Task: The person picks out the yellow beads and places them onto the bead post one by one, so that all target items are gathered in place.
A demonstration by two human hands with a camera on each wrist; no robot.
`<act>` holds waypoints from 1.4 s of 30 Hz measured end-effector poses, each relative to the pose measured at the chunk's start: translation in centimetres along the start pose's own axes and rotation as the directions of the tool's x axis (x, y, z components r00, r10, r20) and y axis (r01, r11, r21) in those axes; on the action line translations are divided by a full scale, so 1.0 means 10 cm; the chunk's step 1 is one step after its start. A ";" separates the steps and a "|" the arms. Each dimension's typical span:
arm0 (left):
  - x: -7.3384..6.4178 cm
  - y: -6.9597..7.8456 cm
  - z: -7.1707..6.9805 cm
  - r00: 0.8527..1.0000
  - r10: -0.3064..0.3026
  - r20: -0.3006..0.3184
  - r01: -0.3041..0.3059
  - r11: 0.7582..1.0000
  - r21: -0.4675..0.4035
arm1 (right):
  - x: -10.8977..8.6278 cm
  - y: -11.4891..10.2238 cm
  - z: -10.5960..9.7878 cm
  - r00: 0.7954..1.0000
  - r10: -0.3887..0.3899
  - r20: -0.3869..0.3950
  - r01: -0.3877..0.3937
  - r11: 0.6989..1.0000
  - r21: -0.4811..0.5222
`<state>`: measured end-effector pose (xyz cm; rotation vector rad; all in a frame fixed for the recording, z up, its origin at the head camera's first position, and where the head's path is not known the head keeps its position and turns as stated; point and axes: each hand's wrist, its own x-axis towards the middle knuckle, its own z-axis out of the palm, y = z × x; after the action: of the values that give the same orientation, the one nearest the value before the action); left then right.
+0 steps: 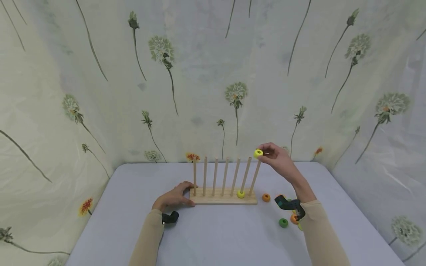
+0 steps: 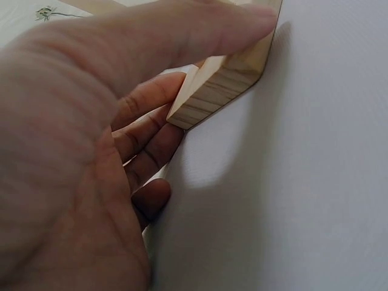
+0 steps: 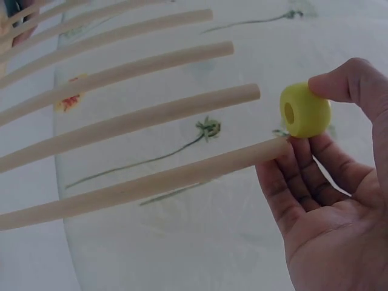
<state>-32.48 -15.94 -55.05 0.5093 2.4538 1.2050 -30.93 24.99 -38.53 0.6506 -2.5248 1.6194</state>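
A wooden peg stand [image 1: 219, 201] with several upright dowels stands on the table. My left hand [image 1: 174, 195] grips the left end of its base, thumb along the front edge and fingers behind, as the left wrist view also shows. Between thumb and fingertips, my right hand [image 1: 279, 161] pinches a yellow bead [image 3: 314, 112] beside the tip of the rightmost dowel [image 3: 182, 179]. The bead's hole faces the dowels in the right wrist view, and some fingers are right at the dowel's tip. Another yellow bead [image 1: 240, 195] sits low on the second dowel from the right.
Right of the stand lie loose beads: an orange bead [image 1: 266, 197], a green bead [image 1: 283, 222] and several more partly hidden under the right wrist. A white cloth covers the table [image 1: 213, 236]. Behind hangs a curtain [image 1: 199, 74] with a dandelion print.
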 end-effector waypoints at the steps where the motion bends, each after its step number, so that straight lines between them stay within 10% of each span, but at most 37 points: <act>1: 0.00 0.00 0.00 1.000 -0.002 -0.001 0.002 1.000 -0.001 | 0.00 0.00 0.01 1.000 -0.001 0.001 0.001 1.000 -0.003; 42: 0.04 -0.04 0.02 1.000 -0.018 -0.001 0.018 1.000 -0.013 | 0.08 0.09 0.22 0.998 0.005 0.061 -0.006 1.000 0.012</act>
<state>-32.82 -15.91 -55.56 0.4819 2.4444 1.2137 -31.63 23.10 -40.04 0.7058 -2.5633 1.6420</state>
